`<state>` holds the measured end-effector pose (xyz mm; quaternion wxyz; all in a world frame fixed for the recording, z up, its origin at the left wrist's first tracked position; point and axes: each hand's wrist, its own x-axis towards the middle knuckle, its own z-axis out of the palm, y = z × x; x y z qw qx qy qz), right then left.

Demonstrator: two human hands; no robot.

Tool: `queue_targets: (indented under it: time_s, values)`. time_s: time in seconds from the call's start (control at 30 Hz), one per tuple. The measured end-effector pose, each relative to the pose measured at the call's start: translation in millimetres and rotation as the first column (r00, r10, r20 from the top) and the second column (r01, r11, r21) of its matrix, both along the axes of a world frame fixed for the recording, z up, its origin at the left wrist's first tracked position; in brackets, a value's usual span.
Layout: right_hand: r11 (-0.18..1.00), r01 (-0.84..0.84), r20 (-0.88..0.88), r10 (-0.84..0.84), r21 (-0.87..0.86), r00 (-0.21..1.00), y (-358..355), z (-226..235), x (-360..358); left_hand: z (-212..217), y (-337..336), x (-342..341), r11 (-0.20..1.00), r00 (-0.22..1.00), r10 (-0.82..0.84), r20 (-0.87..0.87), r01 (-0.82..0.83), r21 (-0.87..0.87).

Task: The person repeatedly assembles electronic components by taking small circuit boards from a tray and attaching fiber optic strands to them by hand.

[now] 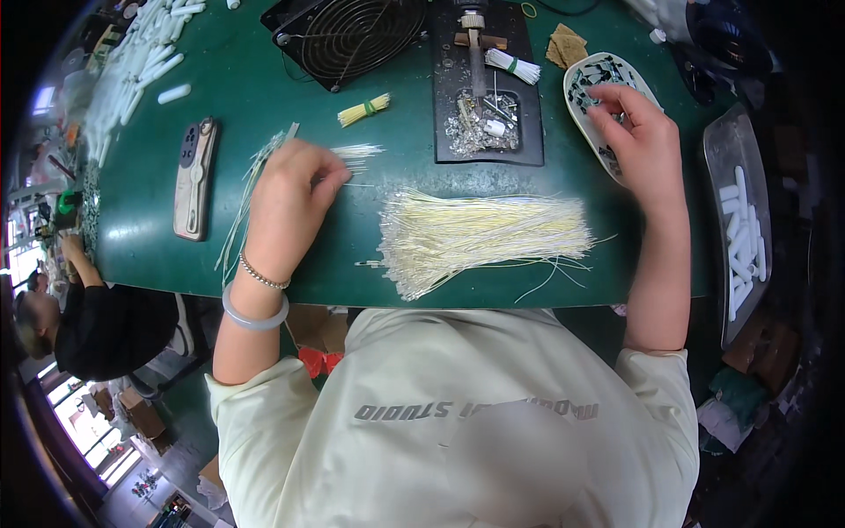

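pale cream sweatshirt [458, 422] fills the near edge, forearms running out from it over the green table [264, 88]. at the left hand [286, 207] the fingers are curled together, pinched on a few thin white wires [251, 180] that trail back toward the table edge, their tips near a small fanned bunch [359, 152]. the right hand [641, 141] has its fingers bent down into the patterned oval dish [607, 70]; whether they have closed on anything in there i cannot tell. between the hands lies the big heap of pale yellow-white wires [484, 231]. beyond it sit a black tray of metal scraps [484, 123], a wire-guard fan [356, 35], a banded yellow bundle [363, 109] and a phone [194, 176]. a metal tray of white tubes [742, 220] sits far right. looks like a sorting or fitting step: wires picked in one hand, a small part fetched with the other. bringing the two together would need a steady pinch and aligned wire ends.
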<state>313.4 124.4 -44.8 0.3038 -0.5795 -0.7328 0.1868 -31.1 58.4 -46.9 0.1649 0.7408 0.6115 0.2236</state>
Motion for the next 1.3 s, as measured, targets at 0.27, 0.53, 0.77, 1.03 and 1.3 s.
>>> queue_targets:
  time_s: [0.27,0.53,0.77,1.03,1.3]
  values:
    - [0.987,-0.053,-0.165,0.028,-0.15,0.986,1.0,0.1,2.7,2.5,3.4,-3.1,0.998,1.0,-0.017,-0.005,0.017,-0.064]
    - [1.0,-0.009,-0.155,0.005,-0.025,0.988,-1.7,3.5,-5.8,3.3,6.9,-4.2,0.992,0.992,-0.117,-0.05,0.115,-0.042]
    - [0.993,-0.048,0.004,0.047,0.111,0.999,-2.2,1.9,-7.0,1.0,6.7,-5.8,0.971,0.965,-0.236,-0.112,0.238,0.005]
    - [0.977,-0.207,-0.141,0.198,-0.049,0.97,-15.8,13.3,-19.1,8.3,-2.2,-0.4,0.969,0.973,-0.16,-0.168,0.187,0.16]
    - [0.861,-0.508,-0.227,0.503,0.039,0.834,-56.0,10.0,-81.7,29.6,-11.0,51.3,0.913,0.951,-0.306,-0.039,0.305,0.272]
